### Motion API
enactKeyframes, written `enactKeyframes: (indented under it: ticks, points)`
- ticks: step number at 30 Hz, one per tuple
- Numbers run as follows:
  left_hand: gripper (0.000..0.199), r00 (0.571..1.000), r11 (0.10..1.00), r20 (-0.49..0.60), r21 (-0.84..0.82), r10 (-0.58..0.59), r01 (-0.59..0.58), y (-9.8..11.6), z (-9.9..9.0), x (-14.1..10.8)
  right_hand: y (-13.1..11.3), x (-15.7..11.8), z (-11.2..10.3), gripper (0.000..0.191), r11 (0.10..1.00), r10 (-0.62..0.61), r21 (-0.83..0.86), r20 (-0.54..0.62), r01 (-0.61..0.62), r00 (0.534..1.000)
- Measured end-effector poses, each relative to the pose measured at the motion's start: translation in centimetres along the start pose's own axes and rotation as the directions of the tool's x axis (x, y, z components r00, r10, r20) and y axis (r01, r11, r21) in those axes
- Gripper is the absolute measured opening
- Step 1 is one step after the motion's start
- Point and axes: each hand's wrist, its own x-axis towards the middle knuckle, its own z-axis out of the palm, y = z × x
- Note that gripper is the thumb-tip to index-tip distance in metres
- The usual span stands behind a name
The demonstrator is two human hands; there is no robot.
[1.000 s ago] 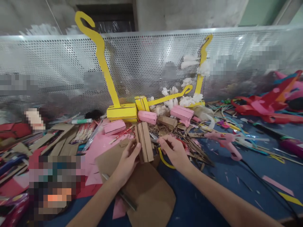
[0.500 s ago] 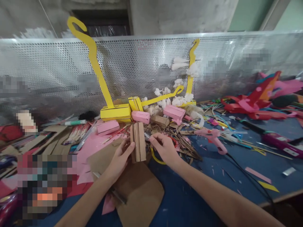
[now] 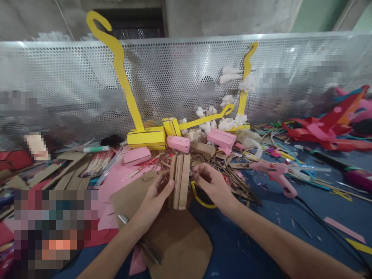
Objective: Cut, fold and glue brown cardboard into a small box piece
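Note:
My left hand [image 3: 159, 193] is closed around the left side of a small brown cardboard box [image 3: 180, 182], thumb on its near face. The box stands upright with dark lines along its edges. Right beside it, my right hand [image 3: 213, 184] has thumb and fingers pinched together; what is between the fingertips is too small to make out. Below both hands lies a large sheet of brown cardboard [image 3: 183, 244], with a metal-tipped cutter [image 3: 149, 252] partly hidden under my left forearm. A curved yellow strip [image 3: 205, 202] lies under my right hand.
Behind stand a yellow hook-topped stand [image 3: 128, 93], pink boxes [image 3: 222, 139] and a perforated metal panel [image 3: 174, 77]. To the right lie a pink glue gun [image 3: 279, 170] with its cord and a red paper shape [image 3: 322, 131]. Cardboard scraps [image 3: 244, 186] litter the blue table [image 3: 261, 240].
The view has shifted, so most things sit slightly further right. The box remains in my left hand. A light, thin item that showed at my right fingertips is now barely visible.

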Motion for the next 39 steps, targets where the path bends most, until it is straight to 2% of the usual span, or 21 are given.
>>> enactKeyframes:
  ticks: [10,15,20,24,28,36,39]
  points:
    - [0.054,1.0,0.999,0.022,0.052,-0.009,0.008,0.6,0.3,-0.4,-0.1,0.0,-0.1,0.021,1.0,0.002,0.021,0.033,-0.002,0.999]
    - [0.051,0.999,1.0,0.033,0.002,0.001,-0.001,0.5,0.4,-0.3,0.5,0.0,0.0,0.017,0.999,0.01,0.029,0.07,-0.012,0.997]
    - [0.056,1.0,1.0,0.006,-0.009,-0.021,0.021,0.4,0.2,-0.2,0.5,-0.1,0.3,0.025,0.998,0.055,0.035,0.137,-0.061,0.989]
    - [0.054,1.0,1.0,-0.002,-0.001,0.005,-0.005,0.5,0.2,-0.3,0.3,-0.4,0.6,0.032,0.996,0.054,0.057,0.217,-0.068,0.975]
    - [0.049,0.999,1.0,0.041,0.017,0.009,-0.01,0.5,0.1,-0.5,0.2,-0.6,0.6,0.037,0.995,0.058,0.067,0.249,-0.077,0.967]
    - [0.055,0.991,0.991,0.126,-0.115,-0.046,0.061,0.2,0.0,-0.6,-0.1,-0.8,0.4,0.042,0.985,0.103,0.1,0.315,-0.141,0.944]
    - [0.058,0.983,0.995,0.181,-0.097,0.013,0.005,0.8,0.2,-0.7,-0.5,-1.0,0.3,0.042,0.992,0.081,0.067,0.308,-0.106,0.948]
